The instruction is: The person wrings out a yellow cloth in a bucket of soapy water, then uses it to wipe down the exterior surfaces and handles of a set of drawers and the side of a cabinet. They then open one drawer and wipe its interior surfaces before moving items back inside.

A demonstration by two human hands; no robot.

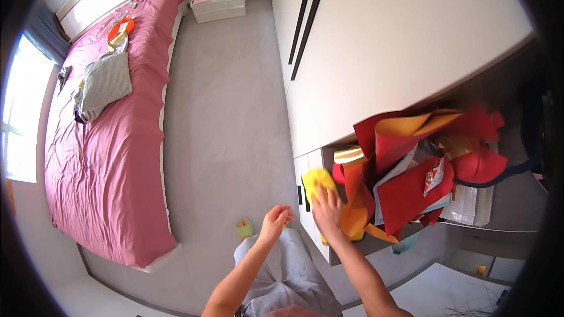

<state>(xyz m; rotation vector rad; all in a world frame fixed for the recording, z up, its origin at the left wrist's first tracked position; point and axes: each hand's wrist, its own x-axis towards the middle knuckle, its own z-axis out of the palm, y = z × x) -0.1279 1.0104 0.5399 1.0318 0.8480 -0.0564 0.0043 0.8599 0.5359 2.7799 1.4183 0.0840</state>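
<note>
pink bedding covers the big bed (111, 158) at our left. at our right, red and orange paper bags (411, 164) are piled on a dark shelf (517, 199). our right hand (326, 211) presses flat, fingers spread, on a yellow cloth (319, 179) at the shelf corner. our left hand (276, 221) hangs loosely curled, holding nothing.

- We saw strong daylight pour in from the window (20, 111), which was blown out to plain white.
- Beside the window, the pink bed (111, 141) was evenly lit, with soft shadows in its creases.
- Far from the window, the shelf recess (517, 141) lay dim.
- We noticed black fisheye corners, bent wardrobe edges, and slight blur on the right hand (326, 211).
</note>
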